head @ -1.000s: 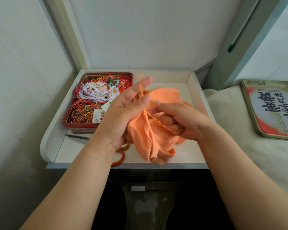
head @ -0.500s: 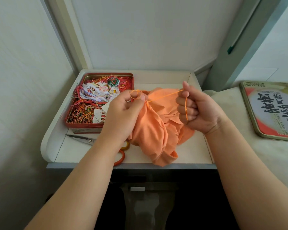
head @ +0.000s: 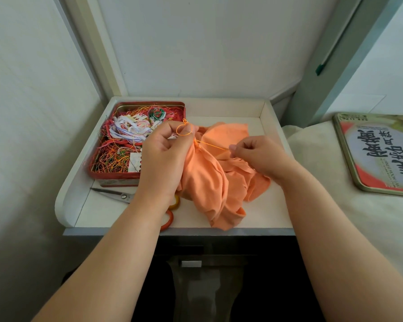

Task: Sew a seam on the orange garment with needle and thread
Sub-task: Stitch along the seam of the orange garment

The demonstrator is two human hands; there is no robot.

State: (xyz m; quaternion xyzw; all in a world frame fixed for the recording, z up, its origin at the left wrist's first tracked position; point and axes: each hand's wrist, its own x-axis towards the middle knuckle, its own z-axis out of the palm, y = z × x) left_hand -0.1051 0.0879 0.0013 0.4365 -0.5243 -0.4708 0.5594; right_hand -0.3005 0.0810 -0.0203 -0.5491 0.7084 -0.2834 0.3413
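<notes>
On the white tray [head: 84,205], a red tin [head: 116,175] of tangled threads sits beside scissors [head: 116,195], partly hidden under the left forearm. Orange garment [head: 209,177] lies crumpled mid-tray. Left hand [head: 165,156] grips its bunched fabric; right hand [head: 258,156] pinches taut orange thread [head: 211,144]. Needle not discernible.

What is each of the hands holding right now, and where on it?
Left hand grips the orange garment at its bunched top edge, a loop of orange thread over its fingertips. Right hand pinches the taut thread's far end; the needle cannot be made out.
</notes>
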